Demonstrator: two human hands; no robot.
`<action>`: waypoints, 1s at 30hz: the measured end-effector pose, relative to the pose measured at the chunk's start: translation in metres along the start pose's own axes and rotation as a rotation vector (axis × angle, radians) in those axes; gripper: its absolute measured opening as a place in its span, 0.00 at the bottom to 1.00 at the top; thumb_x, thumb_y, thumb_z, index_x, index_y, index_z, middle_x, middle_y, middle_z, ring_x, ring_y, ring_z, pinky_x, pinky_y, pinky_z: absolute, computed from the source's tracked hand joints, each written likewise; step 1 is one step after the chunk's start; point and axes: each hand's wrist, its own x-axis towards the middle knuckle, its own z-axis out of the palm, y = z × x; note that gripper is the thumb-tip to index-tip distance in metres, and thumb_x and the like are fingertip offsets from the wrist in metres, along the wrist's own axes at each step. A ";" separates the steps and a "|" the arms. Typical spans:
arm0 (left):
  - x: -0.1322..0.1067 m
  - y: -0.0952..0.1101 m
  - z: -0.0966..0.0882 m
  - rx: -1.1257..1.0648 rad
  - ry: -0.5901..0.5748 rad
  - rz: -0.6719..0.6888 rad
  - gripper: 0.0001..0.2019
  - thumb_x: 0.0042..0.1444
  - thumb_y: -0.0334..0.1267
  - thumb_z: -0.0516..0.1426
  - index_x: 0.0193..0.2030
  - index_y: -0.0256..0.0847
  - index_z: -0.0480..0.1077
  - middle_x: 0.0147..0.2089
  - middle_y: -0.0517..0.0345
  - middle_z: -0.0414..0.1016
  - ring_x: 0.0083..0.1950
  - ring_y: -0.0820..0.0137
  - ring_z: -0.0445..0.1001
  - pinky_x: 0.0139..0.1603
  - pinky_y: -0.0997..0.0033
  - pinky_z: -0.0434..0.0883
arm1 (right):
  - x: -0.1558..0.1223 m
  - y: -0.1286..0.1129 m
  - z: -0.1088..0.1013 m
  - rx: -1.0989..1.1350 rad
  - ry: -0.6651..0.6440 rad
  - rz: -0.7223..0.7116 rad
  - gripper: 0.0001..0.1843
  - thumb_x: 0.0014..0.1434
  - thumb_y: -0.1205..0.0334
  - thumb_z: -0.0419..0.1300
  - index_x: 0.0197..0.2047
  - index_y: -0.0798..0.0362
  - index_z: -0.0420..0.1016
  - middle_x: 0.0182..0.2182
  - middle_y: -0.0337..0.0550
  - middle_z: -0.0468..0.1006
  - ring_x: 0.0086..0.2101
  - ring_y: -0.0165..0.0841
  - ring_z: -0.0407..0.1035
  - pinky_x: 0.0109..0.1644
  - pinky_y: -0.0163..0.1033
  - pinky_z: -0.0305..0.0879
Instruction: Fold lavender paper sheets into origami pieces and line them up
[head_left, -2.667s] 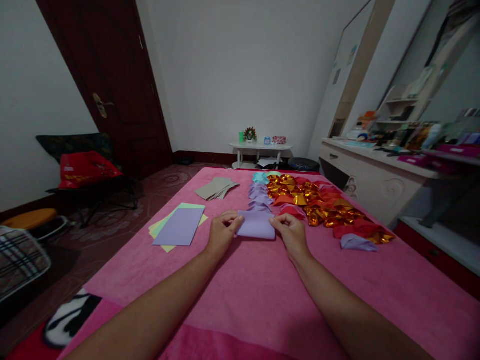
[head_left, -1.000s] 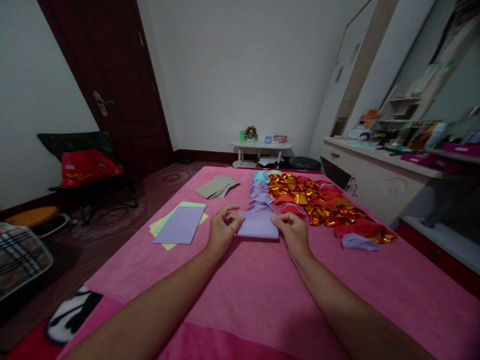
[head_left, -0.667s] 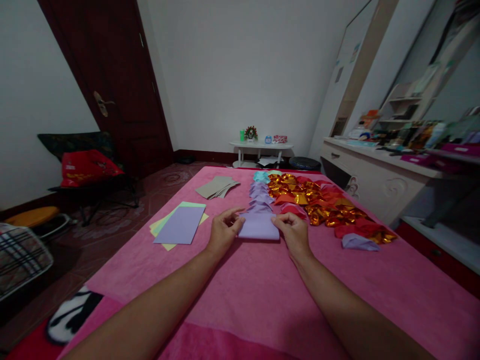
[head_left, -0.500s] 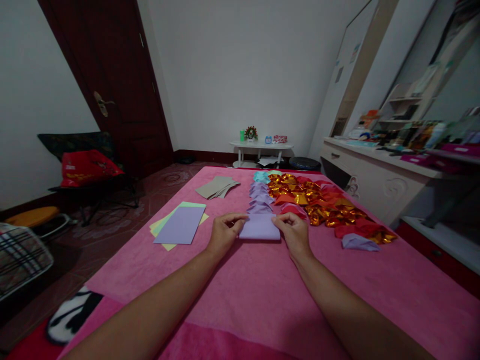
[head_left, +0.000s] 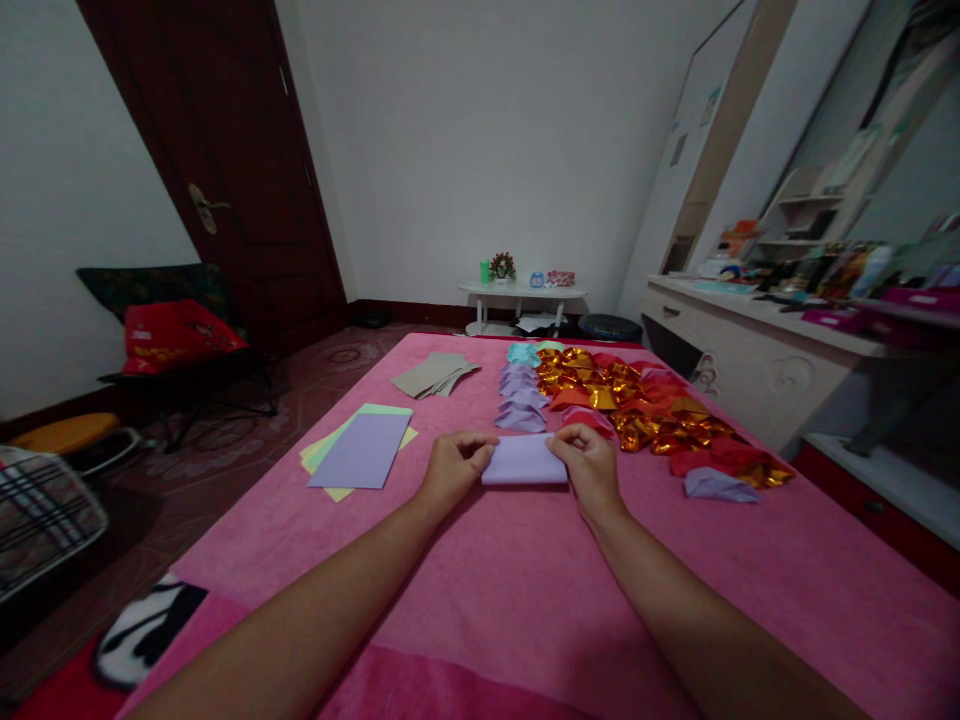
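A small lilac sheet of paper (head_left: pixel 525 461) lies folded on the pink cloth (head_left: pixel 525 600) between my hands. My left hand (head_left: pixel 452 470) pinches its left edge with thumb and curled fingers. My right hand (head_left: pixel 589 462) pinches its right edge the same way. Just beyond the sheet runs a row of folded lilac paper pieces (head_left: pixel 519 395), with a light blue one (head_left: pixel 521 353) at the far end.
A stack of flat lilac, green and yellow sheets (head_left: pixel 361 450) lies to the left, grey sheets (head_left: pixel 433 375) further back. Red and gold folded pieces (head_left: pixel 637 405) pile up on the right, one lilac piece (head_left: pixel 716 485) beside them. A dresser (head_left: pixel 757 350) stands right, a chair (head_left: pixel 172 330) left.
The lilac sheet has become shorter front to back as its far edge was folded toward me. Both hands have kept hold of its sides and shifted slightly nearer.
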 end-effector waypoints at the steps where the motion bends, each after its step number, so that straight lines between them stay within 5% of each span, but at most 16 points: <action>1: 0.000 0.000 0.000 0.010 -0.007 -0.004 0.10 0.47 0.34 0.58 0.35 0.32 0.78 0.34 0.50 0.80 0.32 0.68 0.76 0.31 0.75 0.70 | 0.000 0.001 0.000 -0.019 0.001 0.000 0.08 0.42 0.60 0.63 0.24 0.53 0.68 0.20 0.33 0.69 0.21 0.28 0.62 0.24 0.31 0.55; 21: -0.002 -0.009 -0.001 0.422 -0.051 0.027 0.11 0.49 0.32 0.56 0.37 0.37 0.78 0.36 0.54 0.80 0.34 0.69 0.77 0.35 0.73 0.71 | -0.004 -0.003 0.001 -0.608 -0.043 -0.041 0.03 0.42 0.63 0.57 0.24 0.50 0.71 0.20 0.36 0.74 0.24 0.32 0.67 0.27 0.33 0.58; 30: -0.006 0.016 -0.002 0.756 -0.113 0.170 0.12 0.49 0.31 0.56 0.37 0.44 0.79 0.35 0.55 0.80 0.39 0.65 0.73 0.46 0.65 0.64 | -0.007 -0.009 0.003 -0.899 -0.086 -0.033 0.03 0.44 0.64 0.58 0.24 0.48 0.73 0.22 0.37 0.76 0.25 0.31 0.69 0.25 0.32 0.51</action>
